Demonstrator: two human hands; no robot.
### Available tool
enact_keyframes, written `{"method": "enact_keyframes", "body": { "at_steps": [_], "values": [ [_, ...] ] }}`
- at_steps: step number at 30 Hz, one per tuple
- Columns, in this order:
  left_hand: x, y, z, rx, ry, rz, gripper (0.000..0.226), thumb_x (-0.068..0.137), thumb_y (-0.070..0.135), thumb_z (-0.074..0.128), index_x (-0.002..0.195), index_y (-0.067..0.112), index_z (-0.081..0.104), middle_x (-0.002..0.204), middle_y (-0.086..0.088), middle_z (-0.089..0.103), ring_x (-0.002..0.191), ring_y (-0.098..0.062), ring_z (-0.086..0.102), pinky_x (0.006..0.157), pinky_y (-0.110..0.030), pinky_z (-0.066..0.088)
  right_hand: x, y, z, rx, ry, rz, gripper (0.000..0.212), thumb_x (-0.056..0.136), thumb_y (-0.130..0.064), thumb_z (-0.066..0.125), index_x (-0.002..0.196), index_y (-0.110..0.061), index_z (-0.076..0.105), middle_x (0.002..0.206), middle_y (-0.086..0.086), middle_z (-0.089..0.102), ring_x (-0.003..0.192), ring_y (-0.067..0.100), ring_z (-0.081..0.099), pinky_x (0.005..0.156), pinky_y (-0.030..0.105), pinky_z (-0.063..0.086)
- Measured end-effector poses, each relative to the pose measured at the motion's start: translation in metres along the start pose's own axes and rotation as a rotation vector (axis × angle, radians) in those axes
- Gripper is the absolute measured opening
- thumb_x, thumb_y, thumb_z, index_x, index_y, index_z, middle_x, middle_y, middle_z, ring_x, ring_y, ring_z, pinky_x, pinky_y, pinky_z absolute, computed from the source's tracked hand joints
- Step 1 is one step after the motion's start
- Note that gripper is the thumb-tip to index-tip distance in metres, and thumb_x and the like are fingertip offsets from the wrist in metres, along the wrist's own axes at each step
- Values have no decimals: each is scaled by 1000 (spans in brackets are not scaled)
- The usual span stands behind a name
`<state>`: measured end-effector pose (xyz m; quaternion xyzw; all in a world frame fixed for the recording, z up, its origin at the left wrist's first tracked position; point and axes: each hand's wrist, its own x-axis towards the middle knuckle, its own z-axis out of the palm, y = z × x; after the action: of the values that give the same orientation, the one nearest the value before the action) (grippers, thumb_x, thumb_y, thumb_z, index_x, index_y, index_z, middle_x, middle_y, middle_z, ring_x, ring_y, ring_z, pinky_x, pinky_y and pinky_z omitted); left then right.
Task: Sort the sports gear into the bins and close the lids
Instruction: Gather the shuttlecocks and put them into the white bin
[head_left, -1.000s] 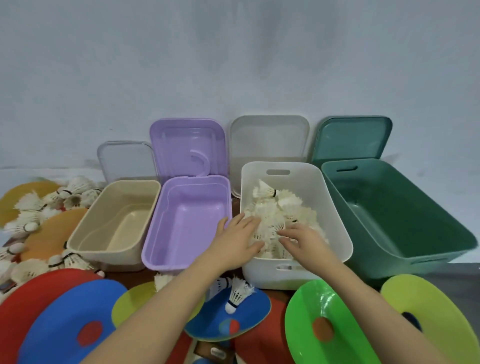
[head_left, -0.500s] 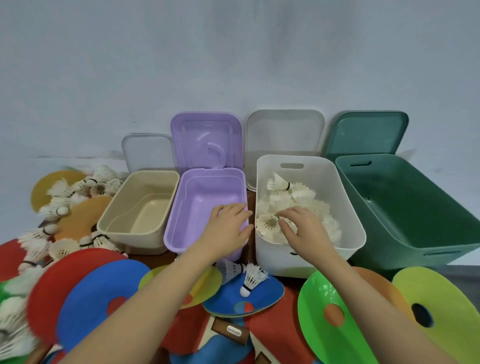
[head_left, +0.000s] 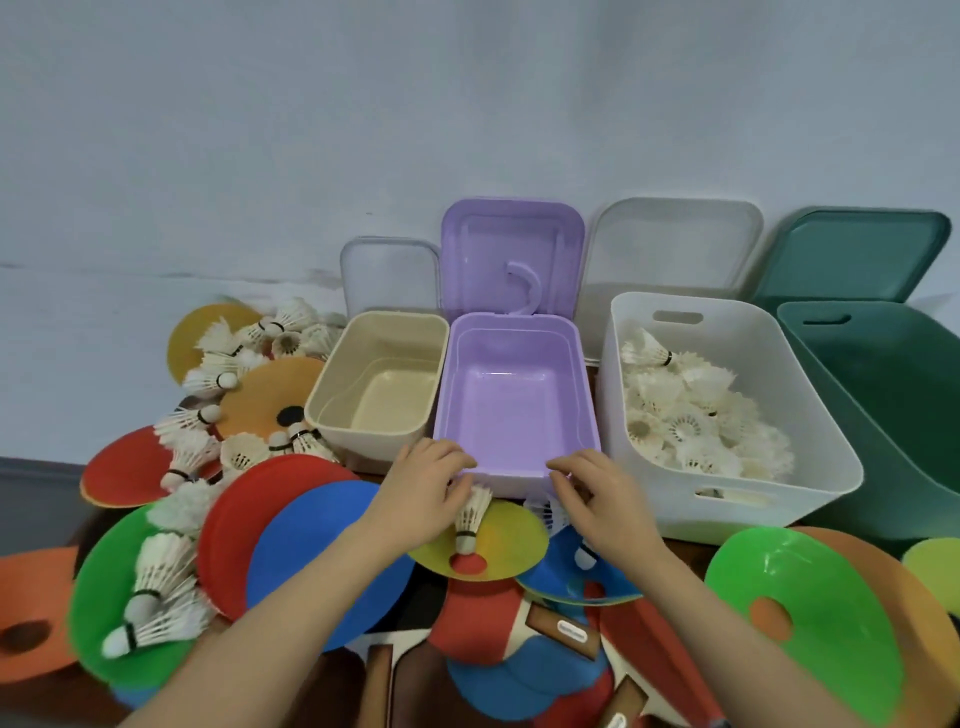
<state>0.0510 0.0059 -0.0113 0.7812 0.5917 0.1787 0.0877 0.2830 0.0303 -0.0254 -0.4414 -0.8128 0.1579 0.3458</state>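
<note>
Evidently light and fragile, the shuttlecock beneath the left hand wants lifting by its cork, both hands' fingers loosely curled, right hand holding nothing visible

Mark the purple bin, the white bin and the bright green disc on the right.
purple bin (head_left: 511, 410): head view, bare inner floor.
white bin (head_left: 727, 332): head view, far inner wall.
bright green disc (head_left: 826, 587): head view, upper surface.
</note>
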Motion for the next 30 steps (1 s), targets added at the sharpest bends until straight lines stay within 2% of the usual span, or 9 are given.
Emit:
{"method": "enact_keyframes", "body": {
  "at_steps": [3,5,9,11,13,17,23,26,30],
  "values": [
    [-10,-11,14,-1,-114,-56,32,94,36,41,113,23,63,109,8,59,103,-16,51,82,-28,31,-21,13,17,-33,-50,147,23,91,-32,49,96,-18,67,87,-7,61,82,8,56,67,29,49],
    [-12,-16,22,10,-199,-91,32,95,34,43,119,22,59,119,7,56,108,-16,48,86,-29,31,-28,19,24,-87,-149,237,22,94,-31,51,105,-20,67,97,-5,60,93,17,56,76,32,48],
    [-10,-18,34,-27,-351,-130,37,95,36,43,127,20,53,135,4,46,118,-21,43,94,-36,35,-26,25,36,-210,-442,409,39,99,-41,36,134,-29,50,142,-2,41,126,25,37,105,34,28],
    [-8,-17,38,-33,-409,-134,43,95,37,44,133,18,46,144,2,35,124,-24,38,101,-39,34,-26,25,38,-211,-502,457,42,100,-43,30,138,-33,43,149,-5,32,133,23,30,109,35,21],
    [-8,-18,41,-34,-438,-140,49,95,38,45,138,16,40,148,-1,28,127,-25,35,103,-38,33,-28,27,39,-220,-527,472,42,100,-43,29,137,-31,44,147,-7,35,133,20,31,110,38,21],
    [-10,-17,50,-77,-435,-167,58,93,38,48,144,18,28,147,-2,25,128,-24,37,102,-34,35,-38,30,35,-327,-508,425,38,99,-40,33,126,-23,53,137,-8,46,124,15,42,101,36,32],
    [-17,-18,60,-6,-351,-199,52,92,40,49,139,20,37,126,-5,39,114,-25,41,97,-35,37,-47,32,29,-379,-547,444,43,100,-36,30,139,-19,41,152,-5,28,137,14,28,106,36,25],
    [-25,-22,65,-159,-235,-237,39,89,32,57,126,18,54,118,0,45,110,-20,45,94,-31,39,-52,33,27,-390,-481,419,46,100,-35,32,144,-19,33,152,-6,27,138,13,26,107,34,24],
    [-24,-18,62,-307,-74,-257,13,86,24,65,95,15,70,99,9,53,99,-16,50,85,-29,41,-54,26,21,-302,-205,341,42,94,-32,38,128,-15,55,134,-3,52,119,19,49,94,34,35]
  ]
}}
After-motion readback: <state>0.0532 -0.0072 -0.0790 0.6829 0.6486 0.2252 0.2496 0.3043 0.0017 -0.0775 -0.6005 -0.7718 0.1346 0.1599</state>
